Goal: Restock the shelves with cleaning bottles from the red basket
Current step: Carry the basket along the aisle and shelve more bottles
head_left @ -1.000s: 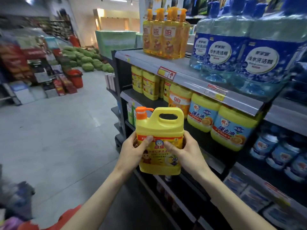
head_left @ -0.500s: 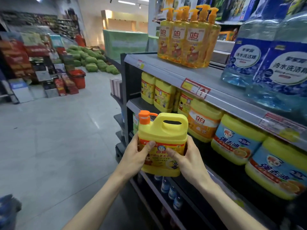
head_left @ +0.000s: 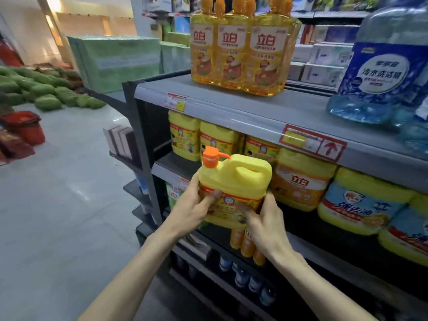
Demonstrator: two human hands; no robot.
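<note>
**Yellow plastic jug with an orange pump cap (head_left: 236, 179) poised at the dark second shelf (head_left: 173, 163)**

Both hands grip it: the left hand (head_left: 192, 209) wraps its left side; the right hand (head_left: 266, 223) curls round its lower right side. It hangs upright just before the shelf's front edge, near the left end. Best to keep it level, label outward, lift the base over that edge, then slide it in beside the matching yellow jugs (head_left: 185, 135). Against half a second ago, jug and view sit closer to the shelf; grip unchanged.
</note>
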